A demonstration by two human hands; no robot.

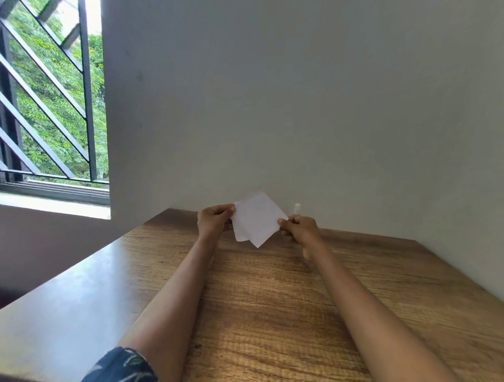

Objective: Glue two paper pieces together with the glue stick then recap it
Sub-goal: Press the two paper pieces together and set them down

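Two white paper pieces (pixel 256 219), overlapping at an angle, are held up above the far part of the wooden table (pixel 279 305). My left hand (pixel 214 221) pinches their upper left corner. My right hand (pixel 300 229) pinches the right corner and also holds a small white glue stick (pixel 297 208), whose top pokes up above the fingers. I cannot tell whether the stick has its cap on.
A plain grey wall (pixel 299 102) stands right behind the table and along its right side. A barred window (pixel 41 93) with green trees outside is at the far left. The table's left edge drops off near the window.
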